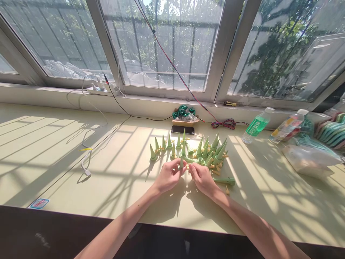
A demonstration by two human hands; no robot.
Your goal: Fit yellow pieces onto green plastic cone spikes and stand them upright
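Left hand (169, 176): fingers are closed on a green cone (181, 163), base hidden, in front of the phone (183, 130). Right hand (201, 177): fingers are bent at a partly covered yellow piece (188, 167); grip cannot be determined.

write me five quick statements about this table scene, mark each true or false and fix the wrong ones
1. The left hand holds a green cone. True.
2. The right hand is stretched out flat, far from the left. False: its fingers are bent, close to the left hand.
3. The dark phone lies beyond the other green cones. True.
4. The green-labelled bottle is left of the phone. False: it is to the right.
5. A white plug lies on the table's left part. True.
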